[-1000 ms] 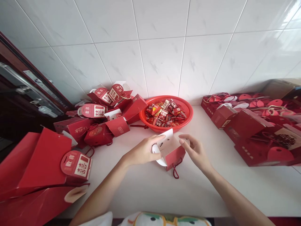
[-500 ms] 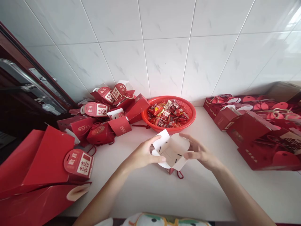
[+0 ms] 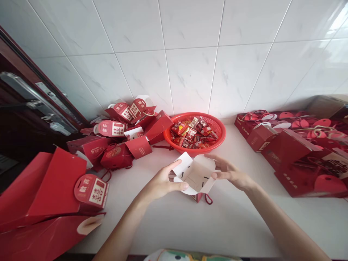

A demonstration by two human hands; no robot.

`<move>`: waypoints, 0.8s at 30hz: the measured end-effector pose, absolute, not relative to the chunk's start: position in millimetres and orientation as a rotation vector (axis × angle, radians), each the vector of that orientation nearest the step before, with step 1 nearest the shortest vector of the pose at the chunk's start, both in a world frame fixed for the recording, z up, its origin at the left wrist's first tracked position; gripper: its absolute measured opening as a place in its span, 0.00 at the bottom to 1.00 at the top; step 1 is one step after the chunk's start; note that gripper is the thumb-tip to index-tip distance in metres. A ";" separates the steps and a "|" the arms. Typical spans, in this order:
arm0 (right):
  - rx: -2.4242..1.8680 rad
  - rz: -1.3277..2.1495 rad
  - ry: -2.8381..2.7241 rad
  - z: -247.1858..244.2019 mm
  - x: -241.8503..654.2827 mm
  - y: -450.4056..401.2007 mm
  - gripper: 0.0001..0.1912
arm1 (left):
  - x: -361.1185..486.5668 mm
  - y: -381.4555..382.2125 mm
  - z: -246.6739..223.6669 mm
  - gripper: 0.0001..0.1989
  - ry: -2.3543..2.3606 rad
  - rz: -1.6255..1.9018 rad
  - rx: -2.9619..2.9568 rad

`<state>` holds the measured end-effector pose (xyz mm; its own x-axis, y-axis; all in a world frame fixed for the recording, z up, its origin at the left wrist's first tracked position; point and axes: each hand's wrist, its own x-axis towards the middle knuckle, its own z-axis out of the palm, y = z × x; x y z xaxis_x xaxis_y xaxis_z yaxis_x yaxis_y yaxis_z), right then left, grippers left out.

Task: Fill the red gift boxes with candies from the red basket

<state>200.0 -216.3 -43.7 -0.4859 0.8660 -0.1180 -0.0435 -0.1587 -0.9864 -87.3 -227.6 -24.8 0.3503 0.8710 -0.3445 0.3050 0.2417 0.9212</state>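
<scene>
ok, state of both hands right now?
Left hand: holding the open box at its left side.
Right hand: holding the same box at its right side.

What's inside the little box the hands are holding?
In the open box I can see pale card sides and floor, with small dark marks on the sides. The near flap, under the thumb of the left hand, hides the inner wall below it.
</scene>
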 end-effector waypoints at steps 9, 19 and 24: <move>-0.955 1.612 -1.496 -43.4 197.2 -203.7 0.33 | -85.6 -229.4 -24.9 0.58 1.219 0.595 1.331; -1.128 1.332 -1.821 -29.6 207.0 -198.6 0.28 | -81.9 -221.1 -13.1 0.47 1.257 0.573 1.531; -1.279 1.235 -1.962 -20.5 216.4 -204.5 0.32 | -81.3 -222.2 -11.5 0.43 1.278 0.554 1.602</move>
